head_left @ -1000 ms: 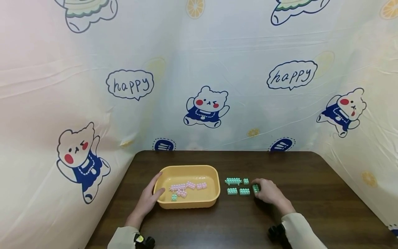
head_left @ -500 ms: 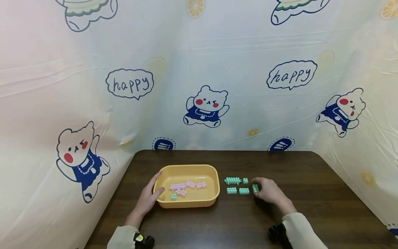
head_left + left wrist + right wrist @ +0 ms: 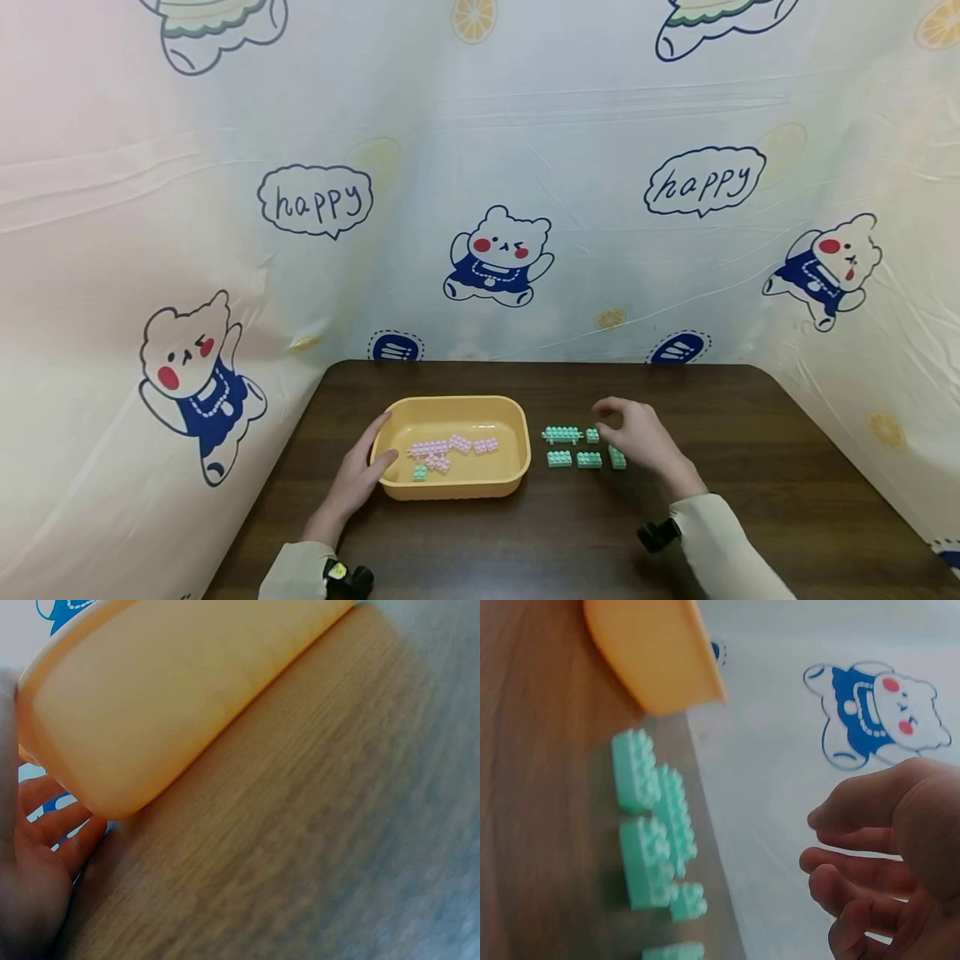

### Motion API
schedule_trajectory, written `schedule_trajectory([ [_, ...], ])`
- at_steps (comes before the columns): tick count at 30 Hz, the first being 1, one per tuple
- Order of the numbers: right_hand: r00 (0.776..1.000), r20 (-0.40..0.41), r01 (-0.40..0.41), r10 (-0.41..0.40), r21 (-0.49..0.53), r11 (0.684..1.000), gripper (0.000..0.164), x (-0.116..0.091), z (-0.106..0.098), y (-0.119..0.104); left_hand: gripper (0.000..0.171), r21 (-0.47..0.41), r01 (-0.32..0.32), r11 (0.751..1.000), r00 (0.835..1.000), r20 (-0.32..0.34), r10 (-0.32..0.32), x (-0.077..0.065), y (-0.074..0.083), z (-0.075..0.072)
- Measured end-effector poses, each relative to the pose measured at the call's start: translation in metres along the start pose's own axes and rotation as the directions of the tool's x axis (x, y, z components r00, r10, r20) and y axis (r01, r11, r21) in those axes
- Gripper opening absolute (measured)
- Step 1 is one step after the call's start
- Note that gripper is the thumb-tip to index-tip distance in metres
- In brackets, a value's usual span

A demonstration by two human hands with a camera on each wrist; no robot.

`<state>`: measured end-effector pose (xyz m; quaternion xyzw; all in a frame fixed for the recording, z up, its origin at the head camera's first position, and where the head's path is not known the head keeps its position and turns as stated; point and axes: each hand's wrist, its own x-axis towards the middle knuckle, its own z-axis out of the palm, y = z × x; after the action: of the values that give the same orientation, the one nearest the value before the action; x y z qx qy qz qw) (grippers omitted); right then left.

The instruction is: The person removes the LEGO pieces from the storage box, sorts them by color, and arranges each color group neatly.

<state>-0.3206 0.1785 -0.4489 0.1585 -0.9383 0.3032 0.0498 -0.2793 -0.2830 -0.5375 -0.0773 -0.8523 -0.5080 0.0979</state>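
A yellow plastic basin (image 3: 453, 492) sits on the table, with several pink toy bricks (image 3: 431, 450) and one small green brick (image 3: 420, 473) inside. My left hand (image 3: 358, 473) holds its left end, thumb over the rim and fingers along the outside; the left wrist view shows those fingers (image 3: 64, 821) against the basin's corner. To the right lie green bricks: a long one (image 3: 562, 435), a small one (image 3: 592, 435), and three others (image 3: 559, 459) in a front row. My right hand (image 3: 637, 433) hovers by the rightmost brick (image 3: 617, 457), fingers loosely bent, nothing between them.
The dark wooden table (image 3: 480, 550) reaches back to a printed cloth (image 3: 585, 275) hung behind and at both sides. In the right wrist view the basin (image 3: 656, 656) stands beyond the green bricks (image 3: 646, 862).
My right hand has let go of the rightmost green brick, which stays on the table, and has risen slightly up and left. The left hand has kept its place on the basin.
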Motion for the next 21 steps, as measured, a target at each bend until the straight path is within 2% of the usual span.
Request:
schedule_trajectory([
  [10, 0.994, 0.004, 0.108, -0.109, 0.038, 0.993, 0.025, 0.018, 0.01, -0.036, 0.063, -0.007, -0.005, 1.0, 1.0, 0.0, 0.005, 0.0, -0.004, 0.0],
  [16, 0.98, 0.025, 0.194, -0.196, 0.073, 0.978, 0.024, 0.031, 0.02, -0.061, 0.064, -0.006, -0.008, 1.0, 1.0, -0.006, 0.008, 0.0, 0.001, 0.0],
  [21, 0.972, 0.055, 0.222, -0.228, 0.096, 0.97, 0.023, 0.038, 0.03, -0.084, 0.064, 0.004, -0.004, 1.0, 1.0, -0.002, 0.004, 0.001, 0.002, 0.0],
])
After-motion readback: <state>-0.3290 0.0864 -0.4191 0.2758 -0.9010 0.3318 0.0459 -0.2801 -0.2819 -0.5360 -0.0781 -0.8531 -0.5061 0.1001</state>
